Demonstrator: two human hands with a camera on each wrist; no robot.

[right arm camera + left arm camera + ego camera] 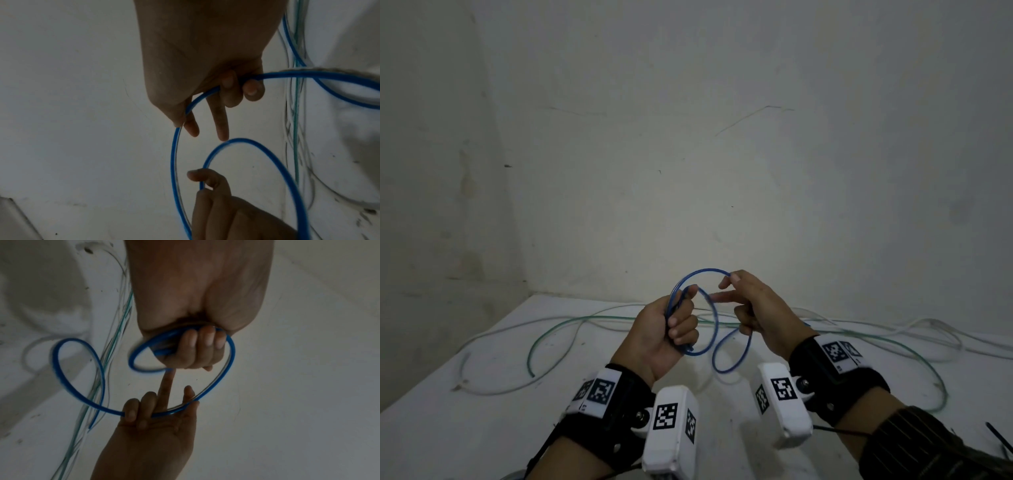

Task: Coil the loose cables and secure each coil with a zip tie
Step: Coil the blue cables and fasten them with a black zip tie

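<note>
A thin blue cable (702,270) is held in the air above the white table (482,428), between both hands. My left hand (674,325) grips several gathered loops of it in a fist, seen close in the left wrist view (197,345). My right hand (739,298) holds the cable a little to the right, with curled fingers round it (232,87) and one finger stretched towards the left hand. A loose loop (732,368) hangs below the hands. Thin black strips (998,440), possibly zip ties, lie at the right edge of the table.
A green cable (544,337) and white cables (914,330) sprawl across the table behind and beside my hands. Bare walls (688,137) close off the back and left, meeting in a corner.
</note>
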